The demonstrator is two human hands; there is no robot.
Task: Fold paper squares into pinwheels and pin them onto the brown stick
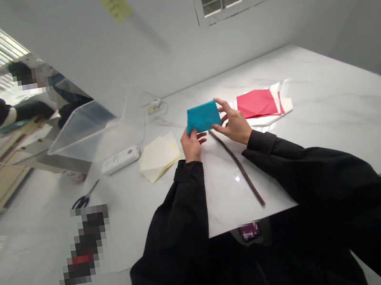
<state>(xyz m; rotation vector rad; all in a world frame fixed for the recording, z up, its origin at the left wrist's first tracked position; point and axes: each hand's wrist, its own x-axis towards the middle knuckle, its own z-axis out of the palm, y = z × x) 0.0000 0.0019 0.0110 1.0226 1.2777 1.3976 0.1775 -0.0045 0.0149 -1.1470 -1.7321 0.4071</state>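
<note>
A folded piece of blue paper (203, 117) is held up above the white table, roughly level. My left hand (192, 145) grips its lower left corner, thumb on the front. At its right edge my right hand (234, 123) pinches it, with the forefinger at the upper corner and the thumb at the lower one. Below the paper a thin brown stick (239, 166) lies on the table, its top end close under the hands. Just right of my right hand are sheets of red paper (258, 103) on white ones.
Left of my hands lie cream and yellow sheets (160, 157), a white power strip (120, 160) and scissors (85, 197). A clear plastic bin (84, 133) stands further left. A charger with a cable (155, 104) lies by the wall. Other people are at the far left.
</note>
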